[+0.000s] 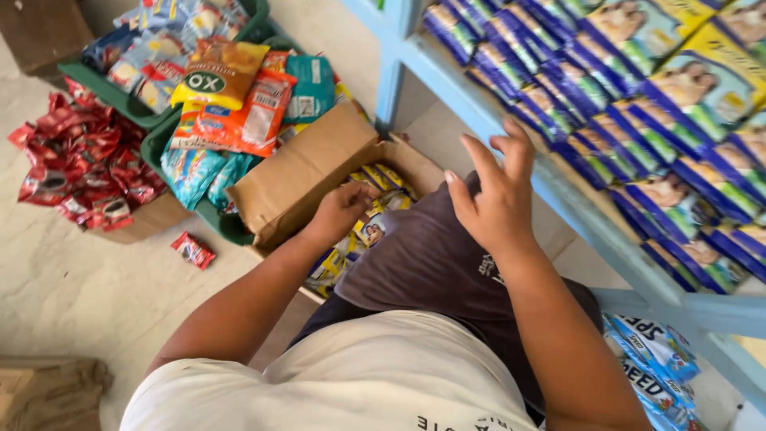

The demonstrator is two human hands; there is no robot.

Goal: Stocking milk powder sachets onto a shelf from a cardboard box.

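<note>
Person crouched on the floor, pale shirt and dark shorts nearest the camera. At 5 o'clock, low by the knee, a few blue-and-white packets (656, 363) lie on the floor.

Right hand (496, 199) is raised at centre, fingers spread, grip open and holding nothing; it hovers just before the light-blue shelf (479, 112).

Left hand (341, 209), at 10 o'clock from the right hand, reaches down into the cardboard box (303, 172). Fingers are curled over the yellow-and-blue packets (375, 203) inside; cannot tell whether the grip has closed on one. The box sits on the floor against the knee, flap open and folded out to the left.

On the shelf, from 12 to 3 o'clock, rows of blue, green and yellow packets (638, 104) stand overlapped.

Further out at 11 o'clock, green crates (171, 136) hold mixed snack bags, an orange one on top. At 9 o'clock, a heap of red packets (84, 164) rests on a brown box; a single red packet (192, 249) lies apart on the floor.
</note>
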